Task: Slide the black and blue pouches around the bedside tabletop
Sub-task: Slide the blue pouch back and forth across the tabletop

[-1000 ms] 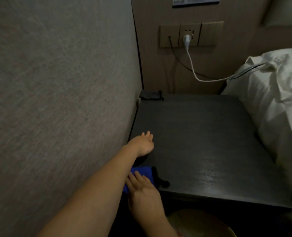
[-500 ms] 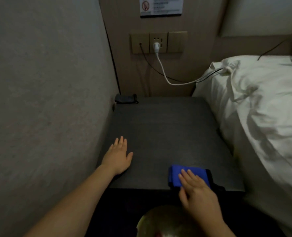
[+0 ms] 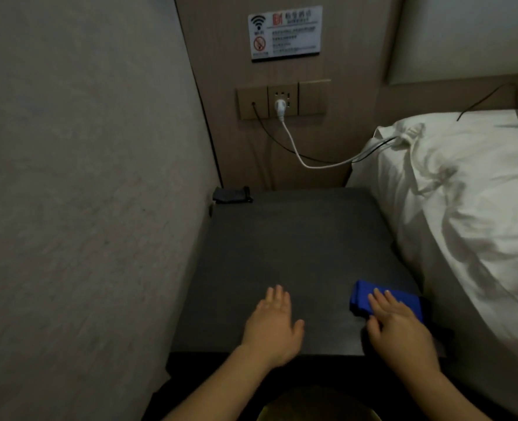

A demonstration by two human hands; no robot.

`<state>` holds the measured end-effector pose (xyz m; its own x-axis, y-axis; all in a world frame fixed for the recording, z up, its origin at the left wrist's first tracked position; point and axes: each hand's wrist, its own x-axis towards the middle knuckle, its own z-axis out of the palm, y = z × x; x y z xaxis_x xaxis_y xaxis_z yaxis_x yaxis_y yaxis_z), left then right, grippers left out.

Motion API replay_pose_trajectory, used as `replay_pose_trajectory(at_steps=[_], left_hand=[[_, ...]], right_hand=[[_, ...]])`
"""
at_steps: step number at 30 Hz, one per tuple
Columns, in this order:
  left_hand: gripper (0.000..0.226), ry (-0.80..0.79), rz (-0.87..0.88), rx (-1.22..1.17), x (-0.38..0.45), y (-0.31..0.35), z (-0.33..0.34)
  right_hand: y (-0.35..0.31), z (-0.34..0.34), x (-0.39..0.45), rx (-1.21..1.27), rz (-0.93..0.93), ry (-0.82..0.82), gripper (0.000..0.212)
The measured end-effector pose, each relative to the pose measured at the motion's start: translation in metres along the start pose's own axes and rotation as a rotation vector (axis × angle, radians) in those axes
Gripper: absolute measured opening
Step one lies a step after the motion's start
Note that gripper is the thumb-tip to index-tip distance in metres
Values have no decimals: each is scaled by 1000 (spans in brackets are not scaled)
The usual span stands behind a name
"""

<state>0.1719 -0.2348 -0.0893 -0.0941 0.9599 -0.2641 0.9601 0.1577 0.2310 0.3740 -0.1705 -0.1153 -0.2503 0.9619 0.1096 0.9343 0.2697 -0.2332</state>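
The blue pouch (image 3: 364, 297) lies at the near right corner of the dark bedside tabletop (image 3: 297, 247). My right hand (image 3: 400, 326) rests flat on top of it, fingers extended, covering its near half. A black cord end of the pouch pokes out to the right of that hand. The black pouch (image 3: 232, 195) sits at the far left corner against the wall, apart from both hands. My left hand (image 3: 274, 325) lies flat on the tabletop near its front edge, holding nothing.
A grey wall (image 3: 84, 208) borders the tabletop on the left. A bed with white sheets (image 3: 470, 208) borders it on the right. Above the far edge hang a socket panel (image 3: 283, 100) and a white cable (image 3: 306, 161) running to the bed. A round yellowish object (image 3: 318, 405) sits below the front edge.
My right hand has slid the blue pouch from the near left corner across to the near right corner. My left hand has drawn back toward the front edge. The black pouch stays put.
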Motion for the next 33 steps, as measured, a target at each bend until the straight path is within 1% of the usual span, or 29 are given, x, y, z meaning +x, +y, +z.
replay_pose_trajectory(at_steps=[2, 3, 4, 6, 8, 10, 11, 12, 14, 16, 19, 22, 24, 27, 28, 30, 31, 33], left_hand=[[67, 18, 173, 14, 7, 39, 2], [68, 28, 258, 29, 12, 58, 3], [71, 31, 320, 40, 17, 74, 3], [77, 19, 340, 52, 30, 91, 3], [74, -16, 320, 74, 44, 88, 1], [70, -55, 312, 131, 54, 80, -1], [69, -66, 309, 171, 57, 79, -3], [69, -74, 304, 212, 59, 79, -4], [68, -94, 272, 282, 65, 82, -4], [68, -108, 213, 325, 73, 77, -5], [69, -86, 119, 299, 81, 50, -12], [70, -58, 34, 263, 78, 9, -21], [71, -43, -24, 239, 74, -17, -27], [71, -15, -92, 215, 68, -51, -36], [71, -7, -110, 205, 67, -60, -38], [71, -1, -141, 187, 63, -73, -41], [71, 0, -157, 178, 61, -77, -41], [70, 5, -195, 154, 55, -81, -42]], right_hand=[[-6, -4, 10, 36, -9, -71, 56], [-8, -5, 16, 65, -35, -93, 62], [-11, -6, 22, 67, -77, -135, 63], [-9, -13, 33, 83, -144, -227, 54], [1, -16, 41, 211, -184, -232, 54], [17, -16, 45, 276, -108, -157, 48], [24, -12, 45, 275, -87, -69, 44], [25, -10, 43, 265, -101, -57, 41], [18, -6, 42, 214, -131, -106, 40], [3, 0, 52, 126, -206, -96, 43], [-27, 4, 71, 11, -311, -112, 35], [-65, 16, 89, -24, -386, -192, 44], [-94, 19, 97, -27, -443, -183, 51], [-133, 17, 106, 49, -468, -293, 70], [-142, 15, 106, 31, -496, -322, 73], [-158, 14, 108, 25, -513, -390, 63], [-165, 14, 110, 21, -524, -393, 60], [-174, 19, 108, 28, -556, -384, 59]])
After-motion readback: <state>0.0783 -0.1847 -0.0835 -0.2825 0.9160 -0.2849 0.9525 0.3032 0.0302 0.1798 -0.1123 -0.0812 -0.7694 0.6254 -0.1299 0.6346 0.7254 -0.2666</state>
